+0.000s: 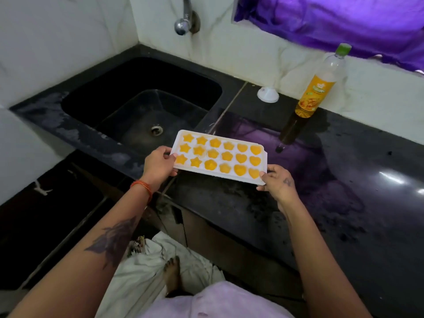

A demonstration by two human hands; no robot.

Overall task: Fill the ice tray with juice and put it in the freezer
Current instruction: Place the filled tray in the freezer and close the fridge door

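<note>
Left hand (158, 162) grips the short end of one white ice tray (219, 157), eighteen cavities full of orange juice; right hand (276, 180) pinches its near right corner, above the dark desk (344, 180); one juice bottle (321, 83) stands behind.

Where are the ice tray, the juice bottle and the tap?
Ice tray (231, 175): head view, white near rim.
Juice bottle (317, 92): head view, orange label.
Tap (183, 25): head view, chrome spout end.
</note>
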